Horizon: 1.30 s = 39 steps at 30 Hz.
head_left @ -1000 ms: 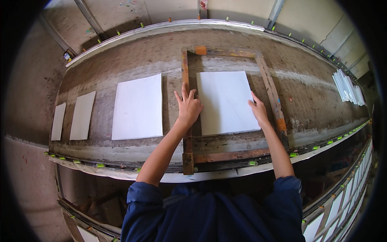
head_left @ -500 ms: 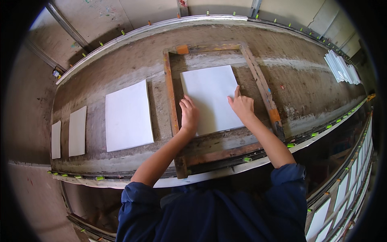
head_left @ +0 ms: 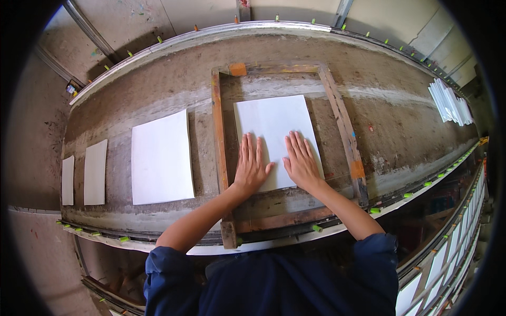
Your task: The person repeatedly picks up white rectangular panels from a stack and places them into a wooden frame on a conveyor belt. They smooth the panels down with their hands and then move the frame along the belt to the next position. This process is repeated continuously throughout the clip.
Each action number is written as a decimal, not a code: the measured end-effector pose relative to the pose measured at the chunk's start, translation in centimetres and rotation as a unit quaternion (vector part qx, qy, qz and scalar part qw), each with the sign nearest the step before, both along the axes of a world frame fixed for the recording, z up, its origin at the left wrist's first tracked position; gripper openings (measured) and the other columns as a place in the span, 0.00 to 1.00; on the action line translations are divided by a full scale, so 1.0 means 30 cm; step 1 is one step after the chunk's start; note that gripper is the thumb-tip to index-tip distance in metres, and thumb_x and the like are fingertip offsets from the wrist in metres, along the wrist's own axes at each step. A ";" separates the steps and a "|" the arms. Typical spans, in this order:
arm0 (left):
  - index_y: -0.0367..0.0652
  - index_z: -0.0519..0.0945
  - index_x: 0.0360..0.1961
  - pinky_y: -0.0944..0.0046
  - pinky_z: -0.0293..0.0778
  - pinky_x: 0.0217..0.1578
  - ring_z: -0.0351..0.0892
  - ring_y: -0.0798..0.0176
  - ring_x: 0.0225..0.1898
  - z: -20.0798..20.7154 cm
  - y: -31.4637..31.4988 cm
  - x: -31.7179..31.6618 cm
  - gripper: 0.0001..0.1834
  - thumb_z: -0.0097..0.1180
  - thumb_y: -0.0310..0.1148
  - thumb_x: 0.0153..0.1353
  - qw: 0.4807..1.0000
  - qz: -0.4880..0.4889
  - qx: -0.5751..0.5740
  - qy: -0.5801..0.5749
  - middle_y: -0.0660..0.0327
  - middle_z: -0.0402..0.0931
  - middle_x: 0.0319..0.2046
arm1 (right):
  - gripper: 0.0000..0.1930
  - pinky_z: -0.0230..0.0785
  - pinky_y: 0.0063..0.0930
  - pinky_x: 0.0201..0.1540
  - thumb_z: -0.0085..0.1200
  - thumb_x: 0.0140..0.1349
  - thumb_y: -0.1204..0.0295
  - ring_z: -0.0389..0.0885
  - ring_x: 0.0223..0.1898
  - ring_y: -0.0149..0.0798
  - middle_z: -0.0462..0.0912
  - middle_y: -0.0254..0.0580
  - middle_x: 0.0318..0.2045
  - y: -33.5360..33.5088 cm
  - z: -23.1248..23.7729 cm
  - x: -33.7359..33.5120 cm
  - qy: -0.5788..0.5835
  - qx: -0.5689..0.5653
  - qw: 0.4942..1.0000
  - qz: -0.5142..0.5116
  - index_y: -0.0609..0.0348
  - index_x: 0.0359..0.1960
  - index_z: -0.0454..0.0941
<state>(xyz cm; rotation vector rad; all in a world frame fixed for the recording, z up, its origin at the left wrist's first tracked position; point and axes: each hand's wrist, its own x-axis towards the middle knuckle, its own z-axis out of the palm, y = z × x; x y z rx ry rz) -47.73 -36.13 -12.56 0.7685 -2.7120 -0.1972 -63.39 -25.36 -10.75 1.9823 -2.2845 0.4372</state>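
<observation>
A white sheet (head_left: 271, 118) lies on the stained table inside a worn wooden frame (head_left: 341, 116). My left hand (head_left: 251, 166) rests flat on the sheet's near left part, fingers stretched out and pointing away from me. Beside it, on the near right part, my right hand (head_left: 303, 160) also lies flat with its fingers extended. Both hands press on the sheet and hold nothing. The frame's left bar (head_left: 219, 131) runs close to my left wrist, and my forearms cross over its near bar (head_left: 284, 219).
Left of the frame lies another white sheet (head_left: 160, 158), with two smaller-looking pale sheets (head_left: 95, 174) farther left. A stack of white sheets (head_left: 450, 102) sits at the far right. Green pegs (head_left: 317, 228) line the table's rails. Another rail with white panels (head_left: 437, 263) stands at lower right.
Both hands have gone from the sheet's side edges to lying flat on its near half. My right hand's pointing finger has joined the others, stretched out. The view has shifted slightly.
</observation>
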 end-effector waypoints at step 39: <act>0.52 0.50 0.69 0.21 0.25 0.55 0.27 0.41 0.70 0.077 0.093 -0.144 0.50 0.40 0.71 0.51 0.995 0.006 0.054 -0.082 0.45 0.35 0.69 | 0.29 0.42 0.46 0.68 0.41 0.65 0.64 0.46 0.69 0.52 0.53 0.60 0.65 -0.045 -0.013 -0.152 -0.002 0.001 0.999 -0.037 0.70 0.63 0.53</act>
